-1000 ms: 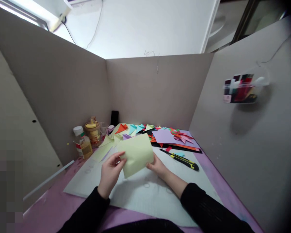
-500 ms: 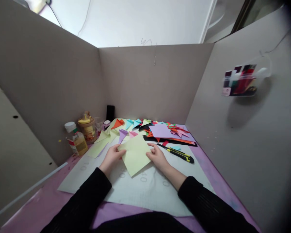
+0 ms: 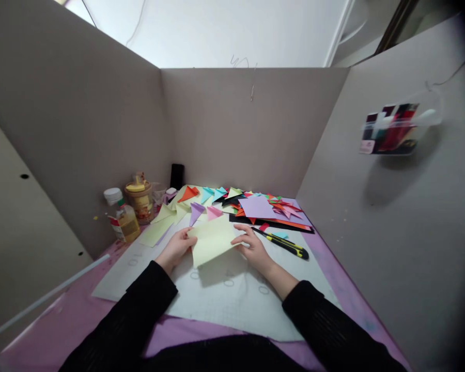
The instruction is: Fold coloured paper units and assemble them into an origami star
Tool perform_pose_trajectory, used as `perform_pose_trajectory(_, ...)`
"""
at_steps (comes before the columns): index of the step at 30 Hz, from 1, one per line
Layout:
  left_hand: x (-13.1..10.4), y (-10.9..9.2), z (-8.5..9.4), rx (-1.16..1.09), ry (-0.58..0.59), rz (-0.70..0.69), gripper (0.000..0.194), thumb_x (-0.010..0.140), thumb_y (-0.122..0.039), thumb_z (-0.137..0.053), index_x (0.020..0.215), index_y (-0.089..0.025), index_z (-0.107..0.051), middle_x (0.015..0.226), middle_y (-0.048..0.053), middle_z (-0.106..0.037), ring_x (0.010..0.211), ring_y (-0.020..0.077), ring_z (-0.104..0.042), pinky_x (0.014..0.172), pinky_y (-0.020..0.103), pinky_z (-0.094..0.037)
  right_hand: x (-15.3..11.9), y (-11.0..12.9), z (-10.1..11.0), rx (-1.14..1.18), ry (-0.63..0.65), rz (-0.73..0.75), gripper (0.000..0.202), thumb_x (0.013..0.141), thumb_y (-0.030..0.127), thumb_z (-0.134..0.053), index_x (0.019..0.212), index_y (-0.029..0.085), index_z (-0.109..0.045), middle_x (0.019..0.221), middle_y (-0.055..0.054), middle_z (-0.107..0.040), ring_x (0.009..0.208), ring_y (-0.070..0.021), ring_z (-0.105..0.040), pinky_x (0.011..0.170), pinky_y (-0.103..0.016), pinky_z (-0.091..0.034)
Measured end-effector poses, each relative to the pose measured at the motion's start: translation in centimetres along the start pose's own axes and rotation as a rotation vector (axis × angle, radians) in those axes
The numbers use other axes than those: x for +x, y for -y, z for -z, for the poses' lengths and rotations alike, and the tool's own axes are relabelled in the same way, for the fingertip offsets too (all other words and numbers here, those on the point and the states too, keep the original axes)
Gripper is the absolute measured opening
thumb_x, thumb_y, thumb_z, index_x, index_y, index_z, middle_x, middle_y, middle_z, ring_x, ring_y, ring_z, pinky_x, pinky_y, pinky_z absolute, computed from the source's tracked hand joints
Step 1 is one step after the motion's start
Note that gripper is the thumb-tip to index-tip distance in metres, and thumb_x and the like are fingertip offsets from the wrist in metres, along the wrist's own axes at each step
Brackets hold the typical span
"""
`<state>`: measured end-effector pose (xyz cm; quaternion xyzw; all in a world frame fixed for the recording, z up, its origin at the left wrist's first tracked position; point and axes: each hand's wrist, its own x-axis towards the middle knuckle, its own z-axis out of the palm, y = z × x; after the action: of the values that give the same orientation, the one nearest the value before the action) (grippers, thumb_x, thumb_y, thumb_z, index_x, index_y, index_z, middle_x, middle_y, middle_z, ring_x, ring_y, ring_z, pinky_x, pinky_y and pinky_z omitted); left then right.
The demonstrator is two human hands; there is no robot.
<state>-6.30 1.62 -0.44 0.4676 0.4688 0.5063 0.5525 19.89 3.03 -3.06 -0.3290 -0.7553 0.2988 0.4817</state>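
A pale green sheet of paper [image 3: 212,239] is held between both hands just above the white cutting mat [image 3: 217,299]. My left hand [image 3: 177,248] pinches its left edge. On the right edge my right hand [image 3: 253,247] grips it with fingers on top. The sheet's near corner is lifted and casts a shadow on the mat. Both forearms are in black sleeves.
Folded coloured paper triangles and a lilac sheet [image 3: 258,206] lie at the back. A black and yellow utility knife [image 3: 284,244] lies right of my right hand. Glue bottle [image 3: 120,217] and a jar [image 3: 138,199] stand at the left. Cardboard walls enclose the desk on three sides.
The green sheet has come down from a raised tilt toward the mat and turned flatter. Both hands moved with it, and the view tipped lower.
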Motion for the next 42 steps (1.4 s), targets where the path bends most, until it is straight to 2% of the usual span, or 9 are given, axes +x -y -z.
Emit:
perform_pose_trajectory(5, -0.4, 0.5, -0.9, 0.042, 0.159, -0.022, 0.035, 0.066, -0.029, -0.074, 0.093, -0.012, -0.062, 0.07, 0.003, -0.067, 0.061, 0.0144, -0.062, 0.056, 0.022, -0.046, 0.6, -0.5, -1.0, 0.248, -0.143, -0.193, 0.026, 0.073, 0.041, -0.068, 0.064, 0.02, -0.056, 0.122, -0.009, -0.055, 0.112, -0.025, -0.053, 0.091, -0.036, -0.043)
perform_pose_trajectory(8, -0.8, 0.4, -1.6, 0.023, 0.215, -0.013, 0.039, 0.066, -0.032, -0.075, 0.097, -0.012, -0.062, 0.085, 0.008, -0.069, 0.072, 0.0178, -0.066, 0.065, 0.026, -0.049, 0.7, -0.6, -1.5, 0.436, -0.208, -0.324, 0.036, 0.066, 0.042, -0.073, 0.057, 0.02, -0.046, 0.084, -0.003, -0.064, 0.075, -0.0176, -0.058, 0.068, -0.028, -0.045)
perform_pose_trajectory(11, -1.1, 0.0, -2.1, -0.027, 0.189, -0.023, 0.052, 0.07, -0.036, -0.072, 0.114, -0.016, -0.053, 0.095, 0.008, -0.067, 0.077, 0.0179, -0.066, 0.067, 0.027, -0.05, 0.8, -0.4, -1.9, 0.567, -0.313, -0.409, 0.035, 0.063, 0.039, -0.075, 0.059, 0.021, -0.045, 0.053, 0.007, -0.047, 0.05, -0.0097, -0.042, 0.052, -0.022, -0.035)
perform_pose_trajectory(16, -1.4, 0.0, -2.6, -0.061, 0.102, -0.15, 0.052, 0.076, -0.045, -0.064, 0.118, -0.023, -0.046, 0.12, 0.01, -0.058, 0.091, 0.0188, -0.064, 0.071, 0.029, -0.052, 1.0, -0.2, -2.2, 0.612, -0.476, -0.416, 0.036, 0.061, 0.037, -0.077, 0.059, 0.02, -0.045, 0.053, 0.008, -0.046, 0.05, -0.0084, -0.038, 0.051, -0.022, -0.031)
perform_pose_trajectory(19, -1.5, 0.6, -3.2, 0.042, 0.13, -0.184, 0.048, 0.066, -0.038, -0.075, 0.105, -0.016, -0.058, 0.107, 0.011, -0.065, 0.092, 0.0221, -0.062, 0.075, 0.029, -0.05, 1.0, -0.1, -2.5, 0.644, -0.52, -0.431, 0.039, 0.059, 0.038, -0.078, 0.058, 0.02, -0.043, 0.051, 0.009, -0.043, 0.048, -0.008, -0.035, 0.049, -0.022, -0.028)
perform_pose_trajectory(22, -1.3, 0.2, -3.8, 0.112, 0.037, -0.129, 0.037, 0.066, -0.041, -0.073, 0.087, -0.011, -0.067, 0.081, 0.008, -0.068, 0.075, 0.0204, -0.062, 0.066, 0.028, -0.047, 1.0, 0.4, -2.7, 0.702, -0.528, -0.436, 0.04, 0.058, 0.037, -0.08, 0.059, 0.021, -0.043, 0.049, 0.009, -0.042, 0.046, -0.0076, -0.035, 0.047, -0.021, -0.027)
perform_pose_trajectory(29, 0.8, -3.9, -4.9, 0.362, -0.089, -0.135, 0.034, 0.056, -0.039, -0.078, 0.05, -0.015, -0.054, 0.045, -0.005, -0.045, 0.042, 0.0075, -0.036, 0.043, 0.021, -0.023, 1.5, 1.2, -1.8, 0.805, -0.63, -0.471, 0.045, 0.05, 0.036, -0.083, 0.06, 0.021, -0.042, 0.052, 0.009, -0.048, 0.049, -0.0087, -0.045, 0.049, -0.021, -0.036)
perform_pose_trajectory(37, 3.4, 0.7, -4.6, 0.162, -0.1, -0.074, 0.043, 0.052, -0.041, -0.08, 0.05, -0.017, -0.044, 0.047, -0.004, -0.048, 0.044, 0.0081, -0.042, 0.044, 0.02, -0.029, 2.0, -0.6, -1.7, 0.592, -0.7, -0.5, 0.044, 0.05, 0.04, -0.081, 0.058, 0.021, -0.042, 0.047, 0.01, -0.043, 0.043, -0.0078, -0.039, 0.044, -0.021, -0.032)
perform_pose_trajectory(42, 3.6, 1.2, -3.9, 0.116, -0.095, -0.113, 0.042, 0.055, -0.044, -0.078, 0.054, -0.016, -0.047, 0.048, -0.005, -0.049, 0.044, 0.0081, -0.043, 0.045, 0.02, -0.03, 2.6, -0.9, -2.4, 0.564, -0.714, -0.504, 0.041, 0.052, 0.04, -0.079, 0.061, 0.022, -0.043, 0.05, 0.008, -0.048, 0.046, -0.0097, -0.044, 0.046, -0.023, -0.035)
